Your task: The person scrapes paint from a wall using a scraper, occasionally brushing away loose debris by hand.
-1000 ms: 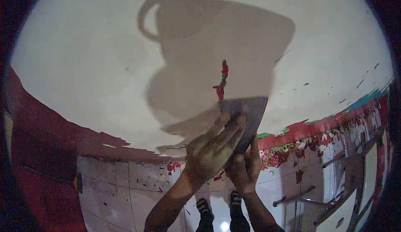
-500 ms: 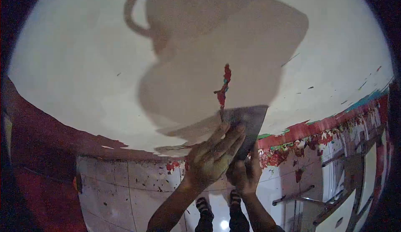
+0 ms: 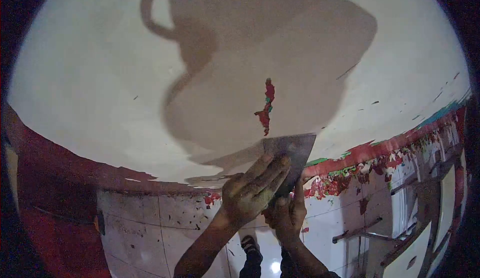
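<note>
A wide metal scraper blade point(image 3: 295, 150) lies flat against a whitish plastered wall point(image 3: 100, 78), just below a narrow strip of old red and green paint point(image 3: 266, 105). My left hand point(image 3: 250, 190) presses its spread fingers onto the lower left of the blade. Below it my right hand point(image 3: 287, 213) grips the scraper's handle, which is mostly hidden. A large shadow of my head and arm falls on the wall above.
A band of flaking red, green and white paint point(image 3: 360, 165) runs along the wall's lower edge to the right. Below are white tiles point(image 3: 145, 223) with dark spots. My shoes point(image 3: 252, 250) show on the floor. A metal frame point(image 3: 400, 228) stands at the right.
The view has shifted slightly upward on the wall. The scraper and both hands sit a little lower relative to the red paint strip, whose bottom end now shows clear of the blade.
</note>
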Tool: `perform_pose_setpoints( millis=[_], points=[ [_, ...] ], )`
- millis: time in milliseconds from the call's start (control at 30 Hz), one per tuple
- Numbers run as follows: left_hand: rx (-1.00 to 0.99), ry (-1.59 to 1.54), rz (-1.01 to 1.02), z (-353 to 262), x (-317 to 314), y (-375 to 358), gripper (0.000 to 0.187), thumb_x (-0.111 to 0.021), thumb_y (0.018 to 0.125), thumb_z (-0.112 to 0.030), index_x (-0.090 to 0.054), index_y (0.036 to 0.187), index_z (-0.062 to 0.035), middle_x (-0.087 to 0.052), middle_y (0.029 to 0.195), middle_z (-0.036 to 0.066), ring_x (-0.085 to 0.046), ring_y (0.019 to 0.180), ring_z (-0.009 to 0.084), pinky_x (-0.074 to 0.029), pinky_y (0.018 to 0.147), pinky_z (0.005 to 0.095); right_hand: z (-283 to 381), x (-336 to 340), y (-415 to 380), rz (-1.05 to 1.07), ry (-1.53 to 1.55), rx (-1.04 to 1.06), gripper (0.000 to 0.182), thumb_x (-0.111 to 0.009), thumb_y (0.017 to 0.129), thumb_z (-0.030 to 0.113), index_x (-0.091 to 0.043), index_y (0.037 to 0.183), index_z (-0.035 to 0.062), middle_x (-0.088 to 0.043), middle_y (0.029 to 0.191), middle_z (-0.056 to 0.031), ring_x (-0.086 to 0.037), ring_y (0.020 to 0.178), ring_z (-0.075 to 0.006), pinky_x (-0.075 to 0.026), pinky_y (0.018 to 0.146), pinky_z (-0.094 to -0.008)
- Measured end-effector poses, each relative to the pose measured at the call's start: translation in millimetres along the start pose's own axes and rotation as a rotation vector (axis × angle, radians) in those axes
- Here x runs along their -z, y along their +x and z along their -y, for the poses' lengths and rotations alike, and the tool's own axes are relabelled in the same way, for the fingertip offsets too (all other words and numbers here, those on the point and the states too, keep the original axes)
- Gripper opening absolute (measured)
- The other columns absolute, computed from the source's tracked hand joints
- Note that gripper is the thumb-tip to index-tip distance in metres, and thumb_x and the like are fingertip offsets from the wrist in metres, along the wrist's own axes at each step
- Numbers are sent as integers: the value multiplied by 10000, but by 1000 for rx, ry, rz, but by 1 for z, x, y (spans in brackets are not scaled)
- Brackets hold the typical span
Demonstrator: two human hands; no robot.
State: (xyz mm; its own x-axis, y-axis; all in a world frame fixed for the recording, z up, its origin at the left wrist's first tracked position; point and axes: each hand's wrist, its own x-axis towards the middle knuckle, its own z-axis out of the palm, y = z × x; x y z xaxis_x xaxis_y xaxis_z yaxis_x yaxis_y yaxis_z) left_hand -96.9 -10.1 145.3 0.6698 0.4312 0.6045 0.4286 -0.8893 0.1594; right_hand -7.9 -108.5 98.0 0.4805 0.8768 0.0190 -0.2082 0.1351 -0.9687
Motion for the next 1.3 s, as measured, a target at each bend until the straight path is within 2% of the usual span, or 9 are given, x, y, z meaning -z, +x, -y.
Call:
perform_pose_setpoints(
  millis=[67,267,433,567,733,900,1133,1267,1300],
  points=[
    [-8,109,2,-1,0,-3,333,-577,738,-136,-641,1064,-155,-557,1206,-46,-474,1174,141,-493,685,222,-12,2,-3,-22,-57,2,697,-488,905,266,-56,1411,58,-545,652,-37,-497,481,-78,-393,406,-207],
    [-28,116,-28,3,-3,-5,333,-590,730,-134,-645,1058,-151,-567,1192,-50,-473,1174,136,-495,652,212,-10,-8,-4,-49,117,-43,701,-490,901,306,-73,1410,62,-527,636,-28,-471,438,-83,-381,388,-211],
    [55,-203,-63,4,-4,-1,336,-608,712,-124,-650,1045,-133,-567,1192,-40,-478,1168,139,-501,666,220,7,-16,-3,-75,82,-41,682,-471,907,329,-98,1404,50,-496,604,-14,-445,414,-81,-366,372,-221],
    [-58,-6,-19,3,11,8,318,-605,727,-132,-650,1041,-123,-562,1200,-32,-482,1164,145,-504,687,223,6,-14,-3,-89,39,-30,699,-475,902,342,-94,1405,42,-499,624,-20,-446,417,-85,-366,371,-230],
    [-32,-30,-32,4,8,7,328,-595,733,-127,-643,1057,-117,-549,1219,-21,-476,1171,152,-504,697,229,-3,-8,2,-52,-79,98,711,-482,897,363,-106,1406,38,-499,631,-15,-450,427,-84,-362,375,-229],
    [-82,75,-31,1,15,16,342,-591,730,-128,-640,1068,-135,-540,1233,-13,-469,1180,163,-497,702,230,25,-3,1,42,-34,-57,630,-398,925,293,-119,1385,-34,-566,1020,-99,-490,653,-82,-416,570,-216],
    [28,-87,-25,-2,6,11,335,-592,727,-125,-646,1057,-136,-558,1209,-10,-474,1175,161,-488,753,234,17,-2,3,49,22,44,603,-396,929,231,-110,1384,-41,-550,1021,-78,-458,629,-61,-397,562,-202],
    [-60,55,-77,-2,13,17,327,-598,724,-114,-649,1047,-124,-576,1181,-9,-477,1171,165,-489,784,246,31,1,5,80,-51,35,595,-396,928,197,-101,1386,-41,-544,1027,-78,-456,621,-58,-395,566,-197],
    [80,-198,-79,-5,7,14,328,-601,721,-110,-650,1044,-121,-575,1182,-8,-478,1171,168,-488,796,251,29,4,4,74,-66,29,596,-400,927,195,-101,1386,-41,-545,1023,-77,-458,621,-57,-396,565,-198]
  ],
)
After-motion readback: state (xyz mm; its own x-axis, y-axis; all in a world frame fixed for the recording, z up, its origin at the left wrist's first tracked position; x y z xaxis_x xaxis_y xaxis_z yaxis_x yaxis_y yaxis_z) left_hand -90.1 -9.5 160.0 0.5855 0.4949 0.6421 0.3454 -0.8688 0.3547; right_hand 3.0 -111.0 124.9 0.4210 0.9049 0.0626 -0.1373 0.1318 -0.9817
